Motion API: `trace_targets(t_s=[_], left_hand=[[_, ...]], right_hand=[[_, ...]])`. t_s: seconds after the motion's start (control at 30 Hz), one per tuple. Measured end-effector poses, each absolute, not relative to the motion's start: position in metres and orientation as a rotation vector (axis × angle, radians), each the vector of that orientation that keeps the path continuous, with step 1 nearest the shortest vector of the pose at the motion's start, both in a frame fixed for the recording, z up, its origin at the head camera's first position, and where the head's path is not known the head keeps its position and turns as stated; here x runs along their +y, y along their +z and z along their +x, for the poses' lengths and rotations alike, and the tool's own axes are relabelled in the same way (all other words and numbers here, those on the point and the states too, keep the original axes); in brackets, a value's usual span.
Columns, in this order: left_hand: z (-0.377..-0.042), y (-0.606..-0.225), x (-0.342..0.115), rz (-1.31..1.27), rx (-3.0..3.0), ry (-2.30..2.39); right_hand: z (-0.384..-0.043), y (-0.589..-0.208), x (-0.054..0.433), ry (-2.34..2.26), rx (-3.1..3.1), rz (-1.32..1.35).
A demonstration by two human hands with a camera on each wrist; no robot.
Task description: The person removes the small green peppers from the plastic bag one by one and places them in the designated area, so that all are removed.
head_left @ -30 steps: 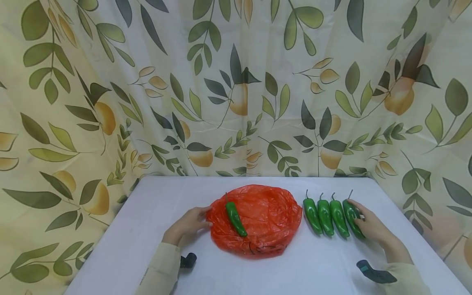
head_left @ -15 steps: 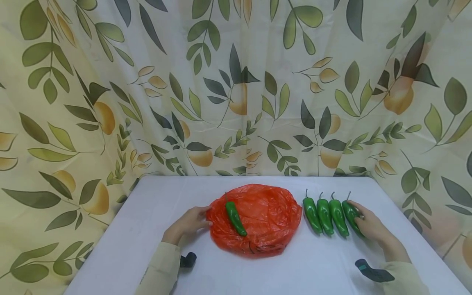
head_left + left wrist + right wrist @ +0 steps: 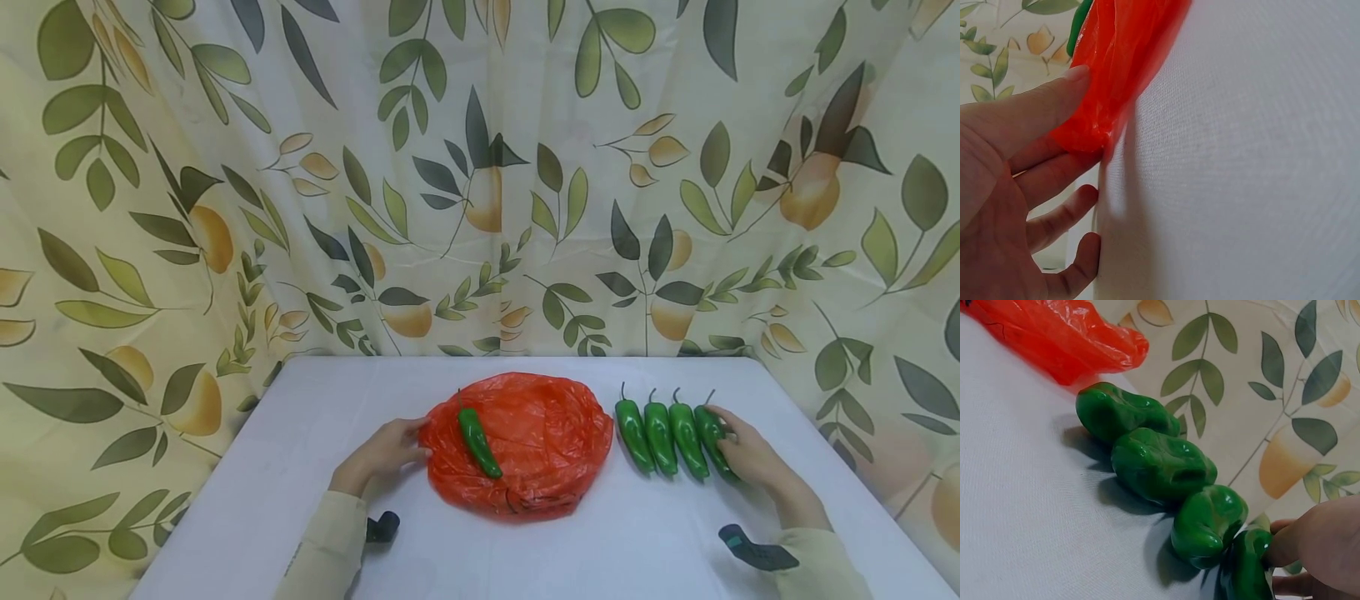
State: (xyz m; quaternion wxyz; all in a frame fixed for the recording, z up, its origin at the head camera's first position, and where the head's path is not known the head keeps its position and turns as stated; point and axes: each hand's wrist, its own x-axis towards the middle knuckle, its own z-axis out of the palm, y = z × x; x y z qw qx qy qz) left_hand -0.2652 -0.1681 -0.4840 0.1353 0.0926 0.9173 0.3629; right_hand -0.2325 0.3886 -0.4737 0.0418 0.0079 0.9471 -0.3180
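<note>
A crinkled red plastic bag (image 3: 551, 446) lies flattened on the white table, with one green chili pepper (image 3: 477, 443) slanted on its left part. My left hand (image 3: 384, 457) pinches the bag's left edge between thumb and fingers; in the left wrist view the red plastic (image 3: 1119, 69) bunches at the fingertips, while the other fingers are spread. To the right of the bag, several glossy green chili peppers (image 3: 660, 440) lie side by side, stems pointing away. My right hand (image 3: 752, 457) grips the rightmost chili pepper (image 3: 711, 435), partly covering its right side. That chili pepper (image 3: 1249, 565) sits right against its neighbour.
Behind the table (image 3: 622, 550) hangs a curtain (image 3: 480, 167) printed with leaves and fruit. Black wrist straps or mounts (image 3: 757, 550) show at both sleeves. The leftmost chili pepper (image 3: 1124, 412) of the row lies close to the bag's right edge.
My right hand has shifted slightly left with the rightmost chili pepper, bringing it closer to the row. My left hand and the bag stay in place.
</note>
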Motion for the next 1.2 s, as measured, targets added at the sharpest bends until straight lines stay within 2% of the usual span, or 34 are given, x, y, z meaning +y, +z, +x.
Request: trace_targets(t_s=[0.7,1.2], left_hand=[[-0.266,-0.485,-0.169,0.261,2.651,1.062],[-0.265,-0.485,-0.168,0.251,2.658,1.047]], right_hand=[[-0.234,-0.474,0.394,-0.921,2.895,0.164],[-0.229,-0.451,0.374,-0.941,3.113,0.168]])
